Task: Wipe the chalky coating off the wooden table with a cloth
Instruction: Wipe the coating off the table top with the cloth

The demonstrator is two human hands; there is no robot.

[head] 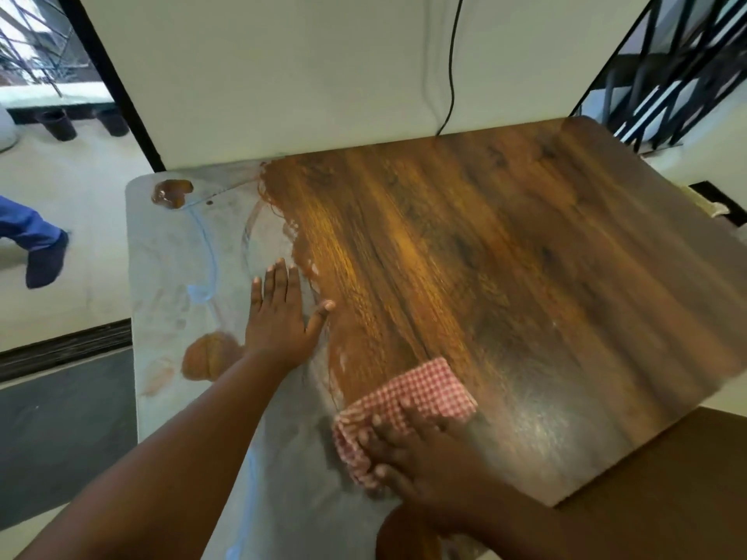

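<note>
The wooden table [505,244] shows bare brown wood over its right and middle parts. A grey-white chalky coating [169,268] covers its left strip and runs down toward the near edge. My left hand [279,313] lies flat with fingers spread on the coated area, right at the border with the wiped wood. A red-and-white checked cloth [408,402] sits folded near the front edge. My right hand [420,458] presses down on the cloth's near part with fingers fairly straight; it looks motion-blurred.
A white wall panel [303,74] stands along the table's far edge, with a black cable [452,62] hanging down it. Another person's leg and dark shoe [42,256] are on the floor at left. A black metal railing [667,74] stands at the back right.
</note>
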